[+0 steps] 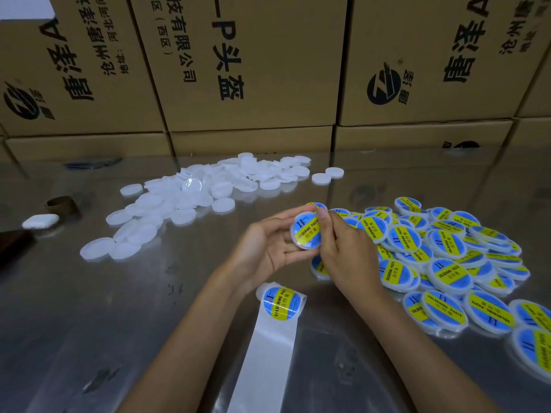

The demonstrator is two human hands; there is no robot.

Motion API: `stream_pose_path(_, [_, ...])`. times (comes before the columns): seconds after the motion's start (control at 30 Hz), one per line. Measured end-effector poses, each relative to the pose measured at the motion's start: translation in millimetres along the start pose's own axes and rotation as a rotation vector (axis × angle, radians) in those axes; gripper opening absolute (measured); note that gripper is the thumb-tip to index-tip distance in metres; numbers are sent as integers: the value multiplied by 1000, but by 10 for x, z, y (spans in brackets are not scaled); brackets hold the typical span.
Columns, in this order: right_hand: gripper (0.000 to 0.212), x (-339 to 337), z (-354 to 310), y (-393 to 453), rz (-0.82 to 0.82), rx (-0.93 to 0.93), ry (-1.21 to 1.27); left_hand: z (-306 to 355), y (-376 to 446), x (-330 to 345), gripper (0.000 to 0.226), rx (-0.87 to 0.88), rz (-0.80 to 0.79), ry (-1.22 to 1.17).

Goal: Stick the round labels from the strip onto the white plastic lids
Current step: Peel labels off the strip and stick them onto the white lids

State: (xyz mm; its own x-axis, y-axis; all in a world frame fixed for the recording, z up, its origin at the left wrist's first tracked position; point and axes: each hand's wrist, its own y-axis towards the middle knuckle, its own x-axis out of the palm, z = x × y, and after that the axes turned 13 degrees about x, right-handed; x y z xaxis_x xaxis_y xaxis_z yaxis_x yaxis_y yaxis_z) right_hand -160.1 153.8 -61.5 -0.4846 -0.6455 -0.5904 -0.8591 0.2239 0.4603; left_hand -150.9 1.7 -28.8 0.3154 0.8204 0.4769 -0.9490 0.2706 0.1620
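Left hand (pixel 268 245) cradles one white lid (pixel 304 231), palm up, fingers curled round its rim. Lid faces the camera, tilted. A blue-and-yellow round label (pixel 307 228) reading "SOLDERING PASTE" sits on its face. Right hand (pixel 346 251) comes over from the right, thumb pressing on the label's right edge, other fingers curled behind the lid.

Label strip (pixel 268 347) lies on the shiny metal table (pixel 89 323) just below the hands, running toward the camera between the forearms. One label left at its far end (pixel 281 302), the backing nearer the camera is bare white.

Right of the hands: heap of labelled lids (pixel 447 263), overlapping, spreading out to the frame edge; a couple poke out from under the right hand.

Left and beyond the hands: loose pile of bare white lids (pixel 193 198), well apart from the labelled heap.

Far left: brown cardboard ring (pixel 63 205) with a small white pad (pixel 40 221) just beside it. Printed cartons (pixel 253 70) stacked behind the table.
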Motion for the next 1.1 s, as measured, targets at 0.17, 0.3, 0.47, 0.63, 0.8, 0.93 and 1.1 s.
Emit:
stream_pose_path(0.17, [56,6,4,-23,-70,54,-103,-27,2,21,42,-6,-21,24])
stream_pose_path(0.3, [48,19,0,-18,-27,26,-63,-20,12,3,41,2,-19,28])
stream_pose_path(0.47, [47,14,-29,-1,-55,34,-39,-20,8,-5,38,4,-3,-5])
stream_pose_path(0.63, [25,-4,-21,-4,-160,22,57,-4,26,-49,36,36,90,-76])
stream_pose_path(0.8, [35,-25,-34,-42,-271,21,58,17,26,-81,37,61,123,-32])
stream_pose_path(0.93, [53,-20,-41,-42,-263,48,61,-2,19,-65,36,80,124,-28])
stream_pose_path(1.1, [46,8,-50,-42,-230,43,241,14,29,-75,37,94,103,-31])
